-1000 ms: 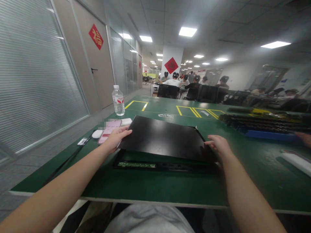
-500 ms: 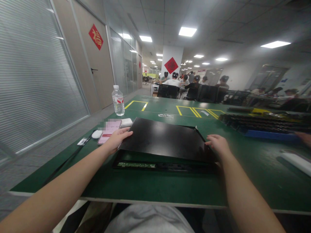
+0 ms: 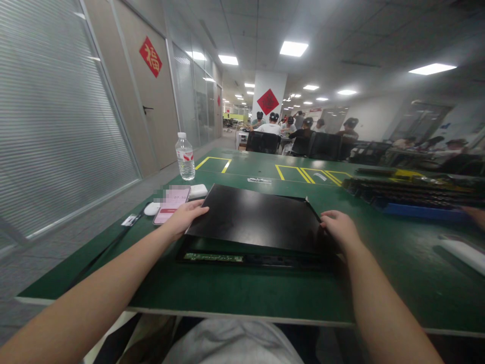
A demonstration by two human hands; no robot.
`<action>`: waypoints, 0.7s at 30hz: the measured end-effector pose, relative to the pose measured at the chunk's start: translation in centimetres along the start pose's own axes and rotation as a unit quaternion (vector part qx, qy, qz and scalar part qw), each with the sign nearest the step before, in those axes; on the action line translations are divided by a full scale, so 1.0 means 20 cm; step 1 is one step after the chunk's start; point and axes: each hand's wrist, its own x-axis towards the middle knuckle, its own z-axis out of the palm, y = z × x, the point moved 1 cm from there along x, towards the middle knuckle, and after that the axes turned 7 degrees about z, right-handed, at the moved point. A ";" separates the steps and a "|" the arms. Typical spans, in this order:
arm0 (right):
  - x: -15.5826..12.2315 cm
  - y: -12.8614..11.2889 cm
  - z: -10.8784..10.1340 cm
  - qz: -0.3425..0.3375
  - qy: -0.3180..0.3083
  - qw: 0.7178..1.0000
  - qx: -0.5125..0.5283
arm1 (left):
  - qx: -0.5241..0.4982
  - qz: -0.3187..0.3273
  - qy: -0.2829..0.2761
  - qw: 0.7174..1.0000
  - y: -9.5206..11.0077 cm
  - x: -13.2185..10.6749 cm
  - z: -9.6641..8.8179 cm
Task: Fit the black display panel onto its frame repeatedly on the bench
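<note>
At the left edge of the black panel (image 3: 257,217) my left hand (image 3: 184,217) grasps it, fingers laid on top; at the panel's right edge my right hand (image 3: 339,227) grips it too. The panel sits over a dark base (image 3: 265,261) whose green circuit strip (image 3: 214,257) shows under the panel's near edge. Just left of the panel lies a pink phone (image 3: 171,205).

This is an electronics assembly hall: a long green workbench (image 3: 265,288) marked with yellow boxes (image 3: 299,174), a black panel (image 3: 253,217) over an exposed circuit board (image 3: 212,257), stacked parts trays (image 3: 409,194), and seated workers (image 3: 271,129) in rows under ceiling light panels (image 3: 293,48).
</note>
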 end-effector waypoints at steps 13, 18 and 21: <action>-0.02 -0.02 -0.02 0.000 -0.006 1.000 0.003 | 0.007 0.000 -0.005 1.000 -0.01 0.01 0.00; -0.02 -0.02 -0.01 0.003 -0.005 1.000 0.001 | 0.014 -0.004 -0.007 1.000 -0.02 0.01 -0.02; -0.01 -0.01 -0.01 0.000 -0.009 1.000 -0.006 | 0.015 -0.004 -0.007 1.000 -0.02 0.01 -0.02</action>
